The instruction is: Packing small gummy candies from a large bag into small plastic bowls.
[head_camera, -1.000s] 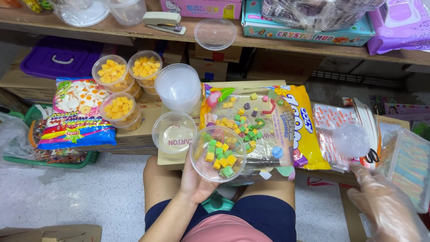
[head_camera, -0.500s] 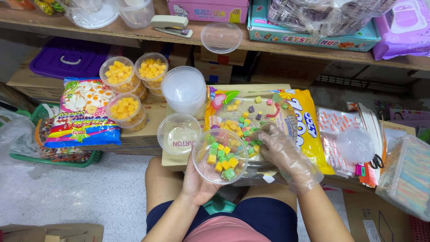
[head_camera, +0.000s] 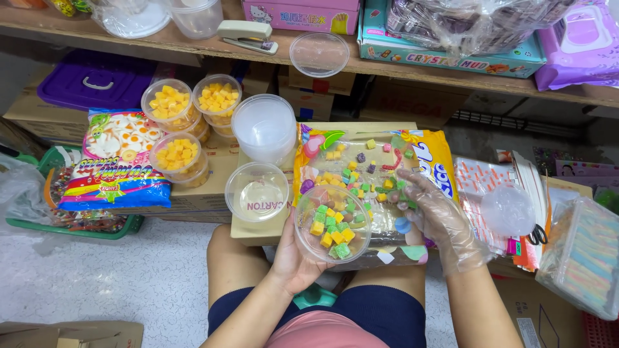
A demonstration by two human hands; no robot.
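Candy cup (head_camera: pixel 333 223) unmoved in cupped left hand (head_camera: pixel 298 261); gloved right hand (head_camera: pixel 433 216) lower, seemingly spread.

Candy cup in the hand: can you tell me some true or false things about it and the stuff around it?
1. The left hand holds the candy cup. True.
2. The right hand is bare. False: it wears a clear plastic glove and reaches into the candy bag.
3. The candy cup holds only yellow pieces. False: it has green, yellow and orange cubes.
4. Three cups of yellow cubes sit to the left. True.
5. The stapler lies on the floor. False: it is on the shelf.
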